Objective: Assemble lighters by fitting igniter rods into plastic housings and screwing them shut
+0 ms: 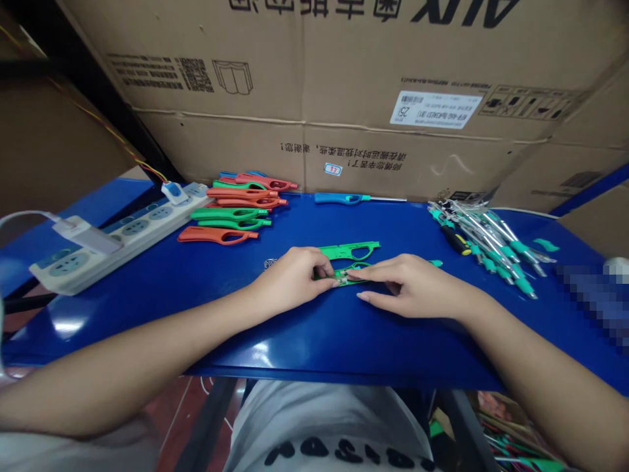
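A: Where is the green casing the fingers are busy with?

B: On the surface, just on the person's side of the other green half, the two lying close together.

A: And each grip?

B: The left grip is drawn into a pinch, thumb almost meeting fingertips, on the casing's left end; I can't tell whether it also has a small part. The right grip is loosely spread, its fingertips resting on the casing, its thumb standing off, nothing enclosed.

A: How would you do this step well?

B: I take it to be fine adjusting of the small parts inside. I'd steady the shell flat with the left pinch and press lightly and straight down with one right fingertip, so nothing springs out or tips sideways. I'd also leave a clear line of sight between the hands.

A: Which way does the casing point?

B: Its hollow faces up. The long axis runs left to right, roughly parallel to the other half, right end perhaps slightly farther off. Its finger loop seems to sit toward the right, as that half's does; the hands hide both ends.
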Available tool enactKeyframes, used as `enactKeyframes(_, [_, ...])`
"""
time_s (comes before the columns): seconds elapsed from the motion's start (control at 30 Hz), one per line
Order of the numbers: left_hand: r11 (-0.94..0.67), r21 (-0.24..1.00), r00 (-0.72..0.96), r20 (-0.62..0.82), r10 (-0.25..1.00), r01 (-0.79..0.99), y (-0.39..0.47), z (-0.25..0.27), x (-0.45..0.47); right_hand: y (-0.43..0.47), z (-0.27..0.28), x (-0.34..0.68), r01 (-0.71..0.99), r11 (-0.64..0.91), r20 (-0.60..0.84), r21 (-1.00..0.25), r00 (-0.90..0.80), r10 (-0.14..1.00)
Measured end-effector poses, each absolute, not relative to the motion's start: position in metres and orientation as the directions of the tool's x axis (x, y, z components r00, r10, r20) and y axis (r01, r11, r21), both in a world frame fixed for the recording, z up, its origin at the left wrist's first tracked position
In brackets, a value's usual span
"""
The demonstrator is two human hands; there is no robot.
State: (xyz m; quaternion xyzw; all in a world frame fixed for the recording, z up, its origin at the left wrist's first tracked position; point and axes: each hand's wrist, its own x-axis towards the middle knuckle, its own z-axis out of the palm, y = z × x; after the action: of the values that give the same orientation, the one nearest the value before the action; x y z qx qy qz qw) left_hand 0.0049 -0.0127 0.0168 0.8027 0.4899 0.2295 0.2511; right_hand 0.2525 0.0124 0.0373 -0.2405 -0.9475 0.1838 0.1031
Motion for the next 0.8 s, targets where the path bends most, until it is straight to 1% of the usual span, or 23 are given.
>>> enactKeyframes(0.1, [-0.396,0.630,0.415,0.127,0.901,0.668,-0.013,0.017,0.005,0.018,0.035,0.254,0.383,0.806,0.153,-0.452,-0.857,0.492])
enactKeyframes(0.2, [-0.389,0.636,0.411,0.121,0.903,0.666,-0.012,0.017,0.005,0.025,0.032,0.257,0.374,0.809,0.251,-0.454,-0.817,0.519])
enactKeyframes(0.27, [-0.379,0.639,0.408,0.111,0.906,0.670,-0.012,0.017,0.005,0.029,0.031,0.260,0.371,0.809,0.279,-0.456,-0.804,0.526])
enactKeyframes(0.37, [-0.376,0.636,0.407,0.105,0.907,0.674,-0.012,0.017,0.005,0.034,0.029,0.263,0.379,0.802,0.239,-0.462,-0.817,0.524])
enactKeyframes(0.5, [-0.409,0.625,0.425,0.134,0.895,0.665,-0.013,0.018,0.005,0.035,0.025,0.262,0.388,0.803,0.177,-0.453,-0.843,0.508])
enactKeyframes(0.8, [-0.434,0.632,0.446,0.152,0.882,0.642,-0.012,0.019,0.005,0.031,0.019,0.255,0.426,0.833,0.170,-0.354,-0.846,0.505])
